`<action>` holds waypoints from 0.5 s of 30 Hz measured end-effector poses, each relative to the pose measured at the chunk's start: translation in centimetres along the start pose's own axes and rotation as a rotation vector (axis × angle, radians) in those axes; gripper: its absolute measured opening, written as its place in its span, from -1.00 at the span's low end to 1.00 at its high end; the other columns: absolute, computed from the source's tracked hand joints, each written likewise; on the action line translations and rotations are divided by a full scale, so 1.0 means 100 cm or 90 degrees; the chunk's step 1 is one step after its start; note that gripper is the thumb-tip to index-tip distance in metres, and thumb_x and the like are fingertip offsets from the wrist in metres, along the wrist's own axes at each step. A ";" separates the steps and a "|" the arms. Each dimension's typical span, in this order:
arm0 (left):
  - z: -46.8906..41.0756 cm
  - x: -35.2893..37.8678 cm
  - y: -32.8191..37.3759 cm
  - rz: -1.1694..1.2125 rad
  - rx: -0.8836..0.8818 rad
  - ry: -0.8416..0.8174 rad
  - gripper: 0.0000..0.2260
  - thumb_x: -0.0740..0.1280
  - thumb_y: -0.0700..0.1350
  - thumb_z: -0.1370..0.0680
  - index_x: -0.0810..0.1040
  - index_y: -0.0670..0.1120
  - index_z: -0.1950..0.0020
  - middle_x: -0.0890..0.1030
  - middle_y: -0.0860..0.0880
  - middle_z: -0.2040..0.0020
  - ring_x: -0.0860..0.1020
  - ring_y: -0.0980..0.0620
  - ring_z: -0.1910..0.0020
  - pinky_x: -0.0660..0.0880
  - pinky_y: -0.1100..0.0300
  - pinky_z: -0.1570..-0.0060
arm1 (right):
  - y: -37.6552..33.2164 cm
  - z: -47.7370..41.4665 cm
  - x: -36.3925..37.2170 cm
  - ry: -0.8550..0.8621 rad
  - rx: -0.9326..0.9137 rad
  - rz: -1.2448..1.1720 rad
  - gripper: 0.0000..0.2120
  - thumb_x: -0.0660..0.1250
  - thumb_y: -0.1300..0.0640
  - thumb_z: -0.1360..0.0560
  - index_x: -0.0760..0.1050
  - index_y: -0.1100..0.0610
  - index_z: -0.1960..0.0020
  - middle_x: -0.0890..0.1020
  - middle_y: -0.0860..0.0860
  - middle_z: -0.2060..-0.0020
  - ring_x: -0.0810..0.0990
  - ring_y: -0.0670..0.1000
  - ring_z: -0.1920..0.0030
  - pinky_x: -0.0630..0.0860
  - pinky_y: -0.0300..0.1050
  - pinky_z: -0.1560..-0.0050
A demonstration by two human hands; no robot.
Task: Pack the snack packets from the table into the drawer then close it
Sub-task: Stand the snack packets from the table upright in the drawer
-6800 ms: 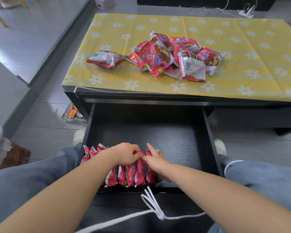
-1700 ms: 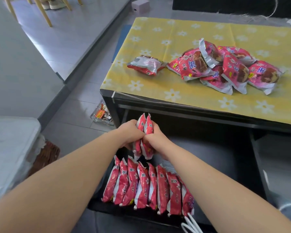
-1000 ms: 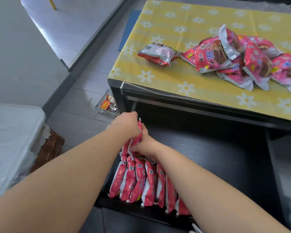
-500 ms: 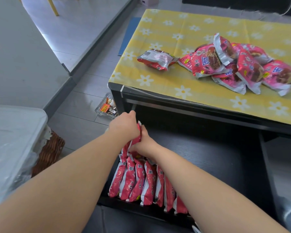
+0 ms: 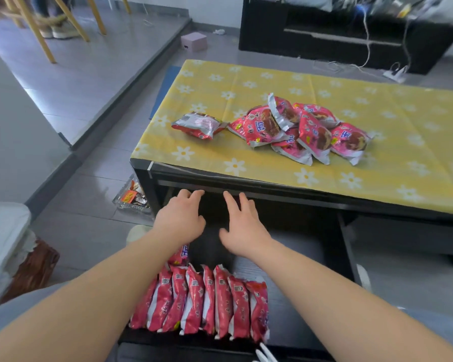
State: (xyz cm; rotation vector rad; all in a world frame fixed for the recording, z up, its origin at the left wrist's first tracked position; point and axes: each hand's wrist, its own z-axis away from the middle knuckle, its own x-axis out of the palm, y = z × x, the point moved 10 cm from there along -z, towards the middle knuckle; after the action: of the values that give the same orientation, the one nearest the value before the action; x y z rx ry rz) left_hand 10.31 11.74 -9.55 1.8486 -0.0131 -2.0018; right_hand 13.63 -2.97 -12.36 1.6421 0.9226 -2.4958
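A black drawer (image 5: 293, 257) stands pulled out below the table. Several red snack packets (image 5: 202, 301) stand on edge in a row along its near side, and another packet (image 5: 181, 254) stands behind the row's left end, partly under my left wrist. My left hand (image 5: 181, 220) and my right hand (image 5: 242, 226) hover side by side above the drawer, fingers spread, holding nothing. A pile of pink-red packets (image 5: 298, 129) lies on the yellow flowered tablecloth (image 5: 377, 113), with one packet (image 5: 198, 125) apart to its left.
The black table's front edge (image 5: 272, 188) is just beyond my fingertips. A clear tray of sweets (image 5: 131, 199) lies on the floor left of the table. A wicker basket (image 5: 32, 267) and a white cushion are at my left. A black TV stand (image 5: 338, 30) with cables is behind.
Both hands have let go of the packets they were pressing into the drawer's left end and have lifted up and forward, fingers now spread. The view has tilted upward.
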 end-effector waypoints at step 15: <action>-0.062 -0.030 0.165 0.153 0.152 0.074 -0.47 0.31 -0.03 -0.59 0.33 0.08 -0.57 0.44 -0.06 -0.45 0.55 -0.09 -0.22 0.49 0.10 -0.02 | 0.117 -0.011 -0.180 0.246 0.021 0.055 -0.26 0.28 -0.01 -0.60 0.02 0.03 -0.68 0.02 0.16 -0.67 -0.08 0.23 -0.67 0.04 0.19 -0.62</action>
State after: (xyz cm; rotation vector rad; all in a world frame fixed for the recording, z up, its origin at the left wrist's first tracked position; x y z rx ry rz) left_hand 21.09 -0.78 -2.77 1.9970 -0.4371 -1.7899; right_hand 26.33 -17.46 -2.93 2.1710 0.8134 -2.1891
